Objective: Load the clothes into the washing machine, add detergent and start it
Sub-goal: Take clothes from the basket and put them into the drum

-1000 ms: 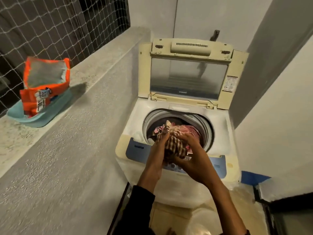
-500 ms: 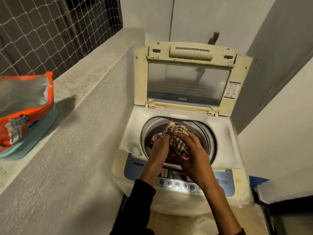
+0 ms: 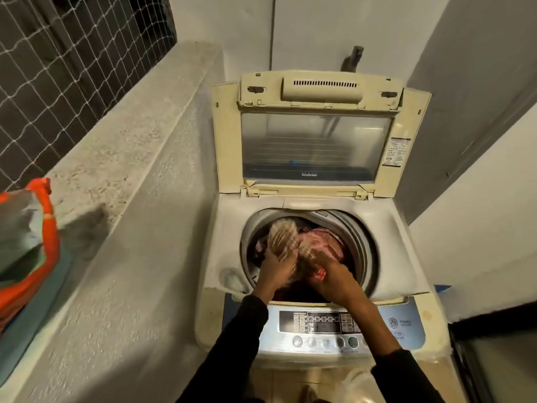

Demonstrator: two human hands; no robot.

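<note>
A cream top-loading washing machine (image 3: 389,234) stands against the wall with its glass lid (image 3: 313,146) raised upright. Inside the drum lie pink clothes (image 3: 322,242). Both my hands are down in the drum opening. My left hand (image 3: 276,266) grips a brown-and-cream checked cloth (image 3: 283,235) that bunches up above its fingers. My right hand (image 3: 334,277) holds the same cloth lower down, fingers curled into the fabric. An orange detergent bag (image 3: 32,248) sits open on the ledge at far left.
A rough concrete ledge (image 3: 122,158) runs along the left, with netting (image 3: 58,53) behind it. The bag rests in a teal basin (image 3: 35,324). The control panel (image 3: 322,327) with round buttons faces me below the drum. White walls close in at right.
My hands and the checked cloth have gone from above the control panel forward and down into the drum. My view moved closer, and the detergent bag slid toward the left edge.
</note>
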